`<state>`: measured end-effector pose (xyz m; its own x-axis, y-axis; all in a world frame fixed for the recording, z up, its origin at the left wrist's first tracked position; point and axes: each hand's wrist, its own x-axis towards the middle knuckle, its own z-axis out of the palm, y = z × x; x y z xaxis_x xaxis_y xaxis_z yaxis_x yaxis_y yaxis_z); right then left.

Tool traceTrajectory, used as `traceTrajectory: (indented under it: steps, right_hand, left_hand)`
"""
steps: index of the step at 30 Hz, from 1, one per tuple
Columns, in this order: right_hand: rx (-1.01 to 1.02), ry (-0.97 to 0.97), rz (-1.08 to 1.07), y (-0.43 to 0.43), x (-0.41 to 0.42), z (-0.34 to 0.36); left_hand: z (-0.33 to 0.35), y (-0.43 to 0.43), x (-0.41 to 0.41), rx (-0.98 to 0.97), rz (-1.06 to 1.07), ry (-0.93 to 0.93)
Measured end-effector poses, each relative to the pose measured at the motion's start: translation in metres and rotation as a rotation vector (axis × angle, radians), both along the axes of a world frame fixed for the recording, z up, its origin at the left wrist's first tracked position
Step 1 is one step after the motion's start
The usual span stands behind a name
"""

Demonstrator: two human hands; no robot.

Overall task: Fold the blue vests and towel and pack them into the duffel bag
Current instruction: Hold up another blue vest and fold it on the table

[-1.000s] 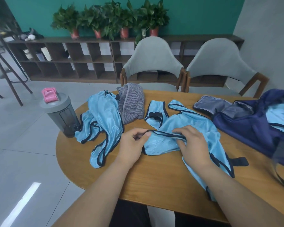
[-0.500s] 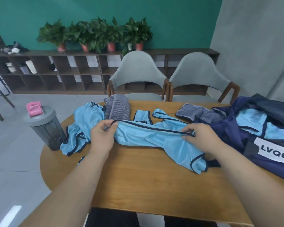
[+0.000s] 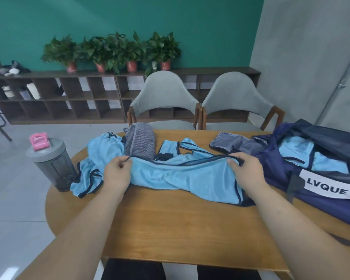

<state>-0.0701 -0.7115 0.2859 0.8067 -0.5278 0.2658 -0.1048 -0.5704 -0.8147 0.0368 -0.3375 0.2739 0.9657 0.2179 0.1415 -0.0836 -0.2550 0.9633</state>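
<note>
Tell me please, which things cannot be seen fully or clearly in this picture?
Head view throughout.
Duffel bag: cut off by the right edge; its white label runs out of frame after LVQUE.
Towel: near end hidden behind the held vest.
Second vest: partly covered by the left hand.
Items on the shelf: too small to name.

Left, shaker bottle (image 3: pixel 53 164); right, duffel bag (image 3: pixel 311 203) — vest (image 3: pixel 180 176) between, towel (image 3: pixel 139 142) behind, all on table (image 3: pixel 180 229).

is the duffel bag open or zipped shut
Open: the top of the duffel bag gapes wide, and light blue fabric shows inside it.
</note>
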Motion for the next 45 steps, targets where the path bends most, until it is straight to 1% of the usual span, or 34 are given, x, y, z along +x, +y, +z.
traceTrajectory:
  steps: [4,6,11,17,22,25,30,34,37,41,45]
  right_hand:
    - [0.084,-0.007,-0.062,0.014,-0.005,-0.021]
    - [0.106,-0.002,-0.079,0.02,-0.007,-0.03]
    - [0.052,-0.029,-0.126,0.036,-0.014,-0.041]
    - [-0.039,-0.041,-0.133,0.035,-0.013,-0.047]
    - [-0.041,-0.069,-0.141,0.035,-0.014,-0.044]
    - [-0.062,-0.089,-0.108,0.028,-0.015,-0.035]
    - [-0.107,-0.154,-0.103,0.003,-0.004,0.011]
    - [-0.087,-0.2,-0.029,-0.016,0.01,0.063]
    - [-0.077,-0.224,0.057,-0.028,0.021,0.105]
    - [0.032,-0.269,0.215,-0.042,0.021,0.163]
    - [0.083,-0.155,0.394,-0.057,0.007,0.21]
  left_hand:
    - [-0.017,-0.011,-0.019,0.101,-0.058,-0.02]
    - [-0.025,-0.014,-0.027,0.122,-0.067,-0.029]
    - [-0.033,-0.027,-0.043,0.047,-0.088,-0.063]
    - [-0.036,-0.031,-0.048,0.01,-0.077,-0.086]
    - [-0.032,-0.023,-0.045,0.102,-0.052,-0.121]
    - [-0.016,-0.012,-0.036,0.077,-0.033,-0.116]
    - [0.039,0.005,-0.017,0.01,-0.042,-0.168]
    - [0.089,0.009,-0.001,-0.044,-0.073,-0.166]
    - [0.127,0.009,0.011,-0.112,-0.127,-0.182]
    - [0.177,0.007,0.021,-0.095,-0.181,-0.183]
    - [0.221,0.016,0.032,-0.051,-0.213,-0.117]
